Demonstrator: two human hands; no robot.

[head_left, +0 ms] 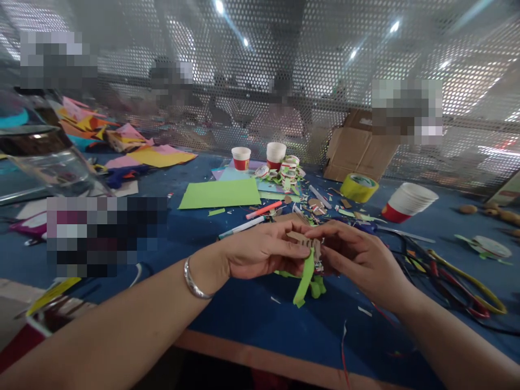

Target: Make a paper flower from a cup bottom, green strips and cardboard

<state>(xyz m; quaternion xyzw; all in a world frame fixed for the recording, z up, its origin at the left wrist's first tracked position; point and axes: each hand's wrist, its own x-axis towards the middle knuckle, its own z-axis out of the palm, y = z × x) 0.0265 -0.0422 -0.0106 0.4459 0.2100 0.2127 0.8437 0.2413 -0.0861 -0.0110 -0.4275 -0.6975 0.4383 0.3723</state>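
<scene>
While the left hand [268,252] and right hand [361,260] both pinched one small brown cardboard-and-green-paper piece [316,248], one chunky yellow tape roll [349,189] just sat past them.

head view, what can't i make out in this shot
Head view: part of the cardboard piece, hidden by the left hand and right hand.
Head view: people beyond the perforated panel, obscured by mesh and pixelated blocks.
Head view: marking on the leftmost paper cup, too small to read.
Head view: extent of the brown lumps, cut off by right edge.
</scene>
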